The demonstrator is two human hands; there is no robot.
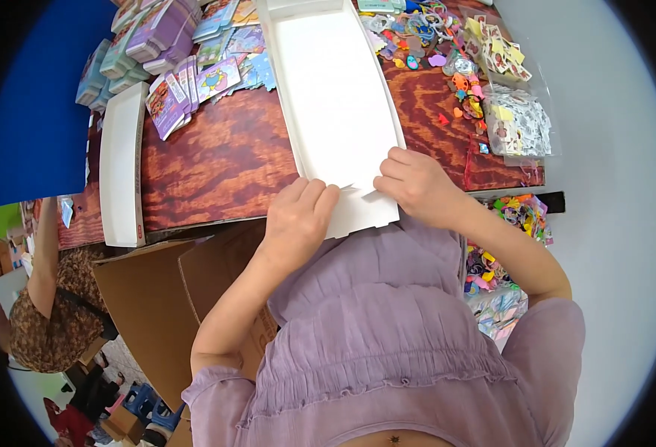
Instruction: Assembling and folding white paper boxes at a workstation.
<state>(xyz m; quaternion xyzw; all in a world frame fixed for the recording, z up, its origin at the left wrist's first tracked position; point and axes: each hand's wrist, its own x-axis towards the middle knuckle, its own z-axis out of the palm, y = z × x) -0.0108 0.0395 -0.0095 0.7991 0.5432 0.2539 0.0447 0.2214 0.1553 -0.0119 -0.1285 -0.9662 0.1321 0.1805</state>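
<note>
A long white cardboard box [335,82] lies open in front of me, its near end reaching over the table's front edge. My left hand [300,212] has its fingers curled around the left corner of that near end. At the right corner my right hand [415,182] pinches the cardboard, fingers closed. Between the hands, the end flap [365,212] hangs outward over my lap, with small folds at its corners. The inside of the box shows plain white.
Left of the box lie a narrow white box [122,167], fanned cards [170,104] and stacked card packs [153,33]. Small colourful trinkets [417,37] and clear bags of stickers [520,123] are at the right. A brown carton [149,290] stands below the table; another person's arm [43,261] is at far left.
</note>
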